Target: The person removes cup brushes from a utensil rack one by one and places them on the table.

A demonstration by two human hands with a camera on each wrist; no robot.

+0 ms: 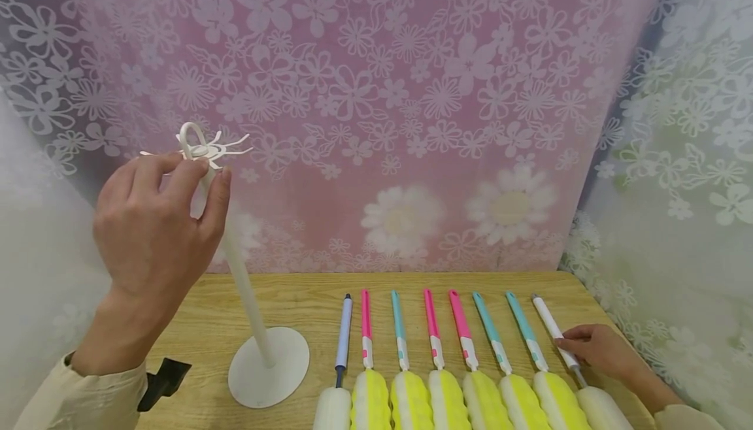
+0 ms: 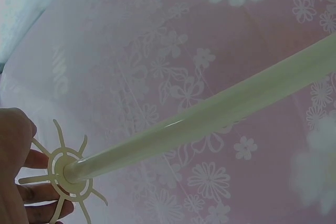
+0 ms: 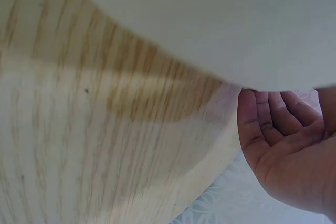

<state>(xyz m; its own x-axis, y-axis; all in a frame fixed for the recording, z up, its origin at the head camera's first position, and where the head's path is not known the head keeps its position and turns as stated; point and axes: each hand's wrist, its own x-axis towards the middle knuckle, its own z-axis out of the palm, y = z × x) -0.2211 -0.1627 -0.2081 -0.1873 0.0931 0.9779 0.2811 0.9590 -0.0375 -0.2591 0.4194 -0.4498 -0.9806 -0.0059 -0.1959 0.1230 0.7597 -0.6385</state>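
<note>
A white rack stand point(image 1: 236, 266) with a ring of thin hooks point(image 1: 208, 150) and a loop on top stands at left. My left hand point(image 1: 155, 221) holds the hook ring; in the left wrist view its fingers point(image 2: 42, 195) lie behind and between the hooks. At right, my right hand point(image 1: 600, 349) pinches the handle of a white-handled bottle brush point(image 1: 547, 317) with a white sponge head, lying on the table. In the right wrist view, a large blurred white shape point(image 3: 220, 24) covers the fingertips and what they hold.
Left of the held brush, several bottle brushes with pink handles point(image 1: 431, 315) or teal handles point(image 1: 520, 319) and yellow-and-white heads point(image 1: 447, 400) lie in a row. A lavender-handled brush point(image 1: 344, 335) ends it. The wooden table point(image 1: 194, 312) meets a floral curtain point(image 1: 353, 123) behind.
</note>
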